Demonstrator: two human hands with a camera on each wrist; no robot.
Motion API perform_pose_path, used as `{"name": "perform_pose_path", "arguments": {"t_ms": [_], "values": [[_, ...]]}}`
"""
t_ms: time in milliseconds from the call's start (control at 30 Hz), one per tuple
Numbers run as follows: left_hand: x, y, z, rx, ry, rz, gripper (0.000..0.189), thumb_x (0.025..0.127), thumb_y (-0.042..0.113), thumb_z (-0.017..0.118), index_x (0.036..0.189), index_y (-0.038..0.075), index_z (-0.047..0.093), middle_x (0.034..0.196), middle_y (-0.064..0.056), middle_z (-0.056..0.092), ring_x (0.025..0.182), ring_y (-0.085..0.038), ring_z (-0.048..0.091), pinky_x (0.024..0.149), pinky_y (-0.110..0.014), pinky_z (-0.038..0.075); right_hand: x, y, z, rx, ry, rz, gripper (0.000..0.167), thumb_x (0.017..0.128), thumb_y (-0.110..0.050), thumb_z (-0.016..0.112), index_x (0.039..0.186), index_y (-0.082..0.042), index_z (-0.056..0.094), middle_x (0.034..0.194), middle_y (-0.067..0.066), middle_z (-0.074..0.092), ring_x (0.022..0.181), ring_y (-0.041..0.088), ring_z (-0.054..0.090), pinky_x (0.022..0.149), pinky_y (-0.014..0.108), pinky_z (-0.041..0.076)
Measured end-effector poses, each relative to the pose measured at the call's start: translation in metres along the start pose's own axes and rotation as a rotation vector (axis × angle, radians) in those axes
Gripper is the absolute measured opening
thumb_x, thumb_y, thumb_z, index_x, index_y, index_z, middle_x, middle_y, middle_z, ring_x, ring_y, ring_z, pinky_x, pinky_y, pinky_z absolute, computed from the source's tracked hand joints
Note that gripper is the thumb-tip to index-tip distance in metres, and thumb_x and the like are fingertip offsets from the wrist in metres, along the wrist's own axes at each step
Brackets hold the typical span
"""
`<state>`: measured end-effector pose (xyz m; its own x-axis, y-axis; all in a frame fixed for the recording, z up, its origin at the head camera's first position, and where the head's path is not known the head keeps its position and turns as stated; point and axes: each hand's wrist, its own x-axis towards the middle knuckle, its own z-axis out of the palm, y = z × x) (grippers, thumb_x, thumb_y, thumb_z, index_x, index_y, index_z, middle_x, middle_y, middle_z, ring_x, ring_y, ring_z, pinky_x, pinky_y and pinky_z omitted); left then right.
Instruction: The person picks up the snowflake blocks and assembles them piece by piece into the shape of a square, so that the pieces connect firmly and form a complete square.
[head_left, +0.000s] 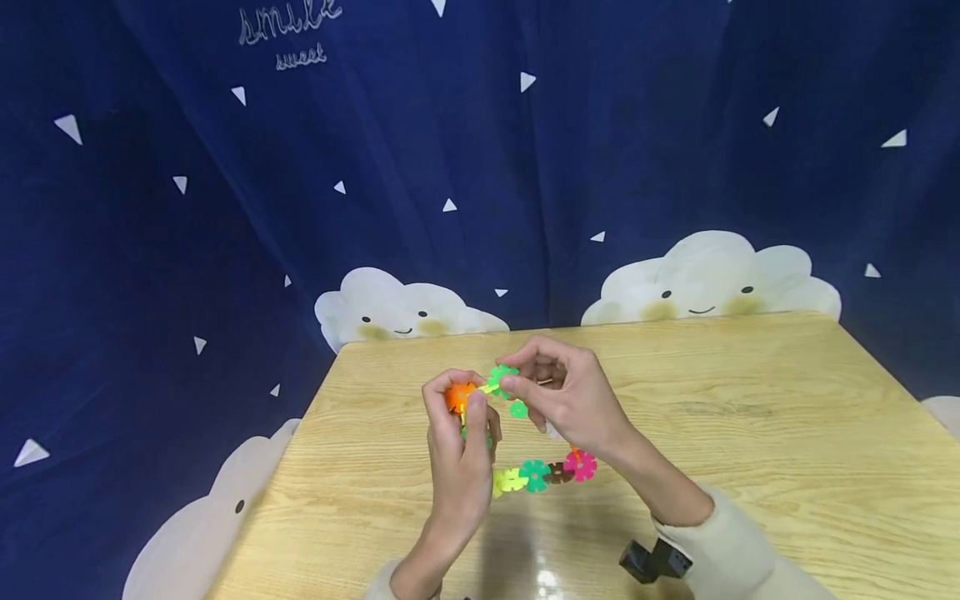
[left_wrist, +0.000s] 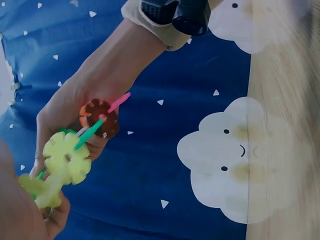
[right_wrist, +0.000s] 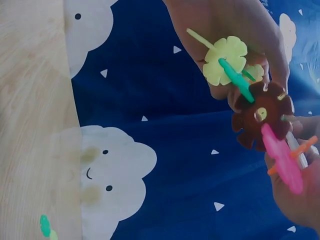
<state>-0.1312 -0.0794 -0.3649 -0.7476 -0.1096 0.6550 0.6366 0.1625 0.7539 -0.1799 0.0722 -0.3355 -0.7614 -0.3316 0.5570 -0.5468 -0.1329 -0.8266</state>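
Observation:
Both hands hold a looped chain of slotted, flower-shaped plastic discs joined edge to edge. In the head view, my left hand (head_left: 455, 458) grips it around an orange disc (head_left: 459, 397), thumb across the front. My right hand (head_left: 576, 398) pinches a green disc (head_left: 502, 379) between thumb and fingertips; a yellow disc shows edge-on between the two. Lower in the chain are a pink disc (head_left: 581, 467), a brown disc (head_left: 558, 473), a teal disc (head_left: 534, 476) and yellow discs (head_left: 512, 479). The right wrist view shows the brown disc (right_wrist: 262, 115) face-on. Fingers hide several pieces.
A pale wooden table (head_left: 750, 433) lies beneath the hands. Behind it hangs a dark blue curtain (head_left: 420, 125) with white triangles and clouds. A black wrist camera (head_left: 654, 560) sits at the right sleeve. One small green piece (right_wrist: 45, 225) shows against the table.

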Motion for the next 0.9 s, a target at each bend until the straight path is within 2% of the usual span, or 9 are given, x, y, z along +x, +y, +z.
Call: {"name": "perform_pose_path", "arguments": {"t_ms": [100,167,267,400,567,733,900], "values": [[0.000,0.001,-0.004,-0.007,-0.005,-0.041,0.016,0.110,0.008,0.046,0.123,0.001,0.042,0.104,-0.012,0.058,0.061,-0.020,0.055,0.044,-0.027,0.045,0.002,0.002,-0.003,0.004,-0.034,0.038,0.015,0.092,0.003,0.075,0.106,0.001,0.071,0.075,0.017,0.066,0.042,0.023,0.048,0.041,0.027,0.043],[0.001,0.002,-0.006,0.033,0.008,-0.048,0.016,0.109,0.010,0.050,0.123,0.003,0.047,0.101,-0.011,0.061,0.063,-0.018,0.058,0.048,-0.027,0.047,0.002,0.004,-0.004,-0.002,-0.064,0.068,0.014,0.092,0.002,0.075,0.106,-0.001,0.072,0.074,0.014,0.064,0.042,0.022,0.048,0.042,0.028,0.043],[0.004,0.002,-0.009,0.131,0.023,-0.031,0.017,0.107,0.014,0.058,0.122,0.009,0.057,0.096,-0.007,0.065,0.066,-0.018,0.062,0.054,-0.027,0.049,0.003,0.007,-0.003,-0.008,-0.117,0.102,0.014,0.093,0.000,0.075,0.106,-0.002,0.072,0.073,0.010,0.064,0.042,0.022,0.047,0.043,0.029,0.044],[0.006,0.000,-0.011,0.233,0.020,0.011,0.015,0.104,0.019,0.065,0.118,0.013,0.064,0.094,-0.001,0.070,0.064,-0.016,0.058,0.054,-0.024,0.048,0.001,0.010,0.000,0.006,-0.148,0.114,0.013,0.095,-0.001,0.072,0.108,-0.003,0.070,0.073,0.009,0.063,0.042,0.021,0.048,0.044,0.028,0.045],[0.006,-0.004,-0.011,0.254,0.058,0.076,0.012,0.101,0.014,0.069,0.112,0.012,0.067,0.085,0.003,0.071,0.062,-0.012,0.052,0.053,-0.023,0.045,0.001,0.013,0.002,0.044,-0.129,0.089,0.012,0.103,-0.005,0.062,0.113,-0.002,0.067,0.068,0.012,0.059,0.043,0.021,0.049,0.044,0.032,0.047],[0.008,-0.005,-0.012,0.264,0.101,0.095,0.013,0.098,0.012,0.072,0.111,0.013,0.072,0.084,0.004,0.071,0.061,-0.012,0.050,0.052,-0.023,0.044,0.003,0.015,0.000,0.134,-0.083,0.058,0.023,0.111,-0.011,0.046,0.115,0.003,0.064,0.075,0.022,0.058,0.044,0.023,0.049,0.043,0.033,0.047],[0.010,-0.005,-0.012,0.273,0.118,0.116,0.013,0.096,0.013,0.075,0.109,0.013,0.075,0.083,0.004,0.071,0.062,-0.013,0.050,0.053,-0.023,0.042,0.004,0.017,-0.001,0.156,-0.073,0.039,0.030,0.112,-0.013,0.041,0.112,0.008,0.063,0.079,0.024,0.060,0.045,0.023,0.049,0.043,0.034,0.047]]}}
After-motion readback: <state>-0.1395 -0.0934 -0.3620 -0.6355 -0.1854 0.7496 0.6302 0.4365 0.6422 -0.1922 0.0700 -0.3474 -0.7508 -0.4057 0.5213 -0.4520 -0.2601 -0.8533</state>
